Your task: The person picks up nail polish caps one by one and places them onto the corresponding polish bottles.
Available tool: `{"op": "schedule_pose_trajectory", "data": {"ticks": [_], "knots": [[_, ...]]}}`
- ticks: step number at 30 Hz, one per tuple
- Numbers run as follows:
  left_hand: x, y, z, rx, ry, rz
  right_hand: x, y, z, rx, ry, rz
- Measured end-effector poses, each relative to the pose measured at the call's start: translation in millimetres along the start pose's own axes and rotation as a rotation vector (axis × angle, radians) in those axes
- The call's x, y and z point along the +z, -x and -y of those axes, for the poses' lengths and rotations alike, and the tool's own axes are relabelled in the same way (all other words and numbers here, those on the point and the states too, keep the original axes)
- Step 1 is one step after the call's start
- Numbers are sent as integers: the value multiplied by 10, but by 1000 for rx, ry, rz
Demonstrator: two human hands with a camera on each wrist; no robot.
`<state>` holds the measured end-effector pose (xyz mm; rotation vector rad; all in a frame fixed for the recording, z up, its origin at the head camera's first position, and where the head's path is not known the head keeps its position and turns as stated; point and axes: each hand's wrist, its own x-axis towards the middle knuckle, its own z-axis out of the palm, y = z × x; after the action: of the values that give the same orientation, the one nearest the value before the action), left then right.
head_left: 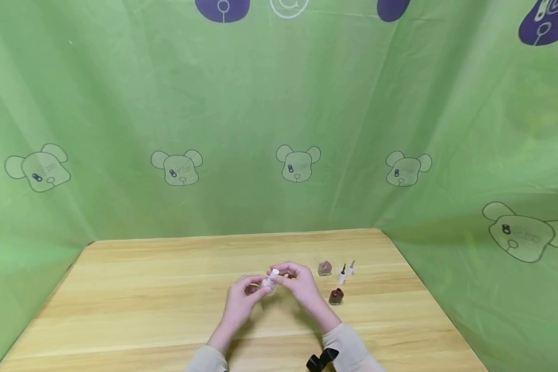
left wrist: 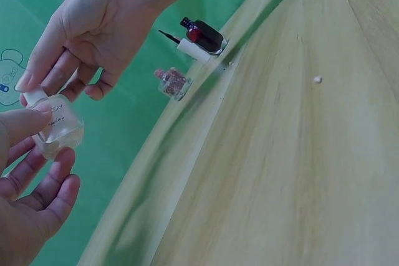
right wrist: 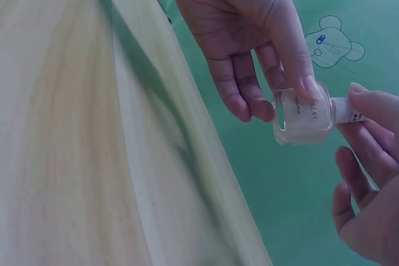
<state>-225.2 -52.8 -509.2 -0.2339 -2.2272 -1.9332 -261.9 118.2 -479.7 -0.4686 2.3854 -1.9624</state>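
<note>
A clear glass bottle with pale contents (head_left: 269, 285) (left wrist: 62, 128) (right wrist: 304, 116) is held above the table between both hands. The left hand (head_left: 239, 302) (left wrist: 28, 185) (right wrist: 249, 35) grips its glass body between thumb and fingers. With thumb and forefinger the right hand (head_left: 302, 287) (left wrist: 106, 29) (right wrist: 374, 172) pinches the white cap (head_left: 274, 273) (left wrist: 35, 96) (right wrist: 346, 110), which sits at the bottle's neck. Whether the cap is tight cannot be told.
Right of the hands stand an uncapped dark red bottle (head_left: 336, 296) (left wrist: 206, 37) and an uncapped pinkish bottle (head_left: 324, 268) (left wrist: 173, 83). Two white caps (head_left: 341, 278) (head_left: 351, 269) stand beside them, brushes upward. Green curtains surround the wooden table (head_left: 144, 310).
</note>
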Motion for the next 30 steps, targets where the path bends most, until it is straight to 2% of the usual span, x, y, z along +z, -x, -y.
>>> {"op": "schedule_pose_trajectory", "data": {"ticks": [7,14,16,20,23,30], "knots": [[22,14,-24,28,-29,-6,63,18,10,12,-5,-144],[45,22,-45,43,-46,-7,122,60,74,8,-44,-209],[47,22,-48,44,-42,-11,125,90,153,3,-46,-211],[53,26,-38,43,-29,-15,118,131,272,-5,-11,-187],[55,24,-24,31,-12,-14,95,98,199,-18,2,-137],[33,-5,-6,2,5,-20,-38,6,-16,-70,-19,86]]}}
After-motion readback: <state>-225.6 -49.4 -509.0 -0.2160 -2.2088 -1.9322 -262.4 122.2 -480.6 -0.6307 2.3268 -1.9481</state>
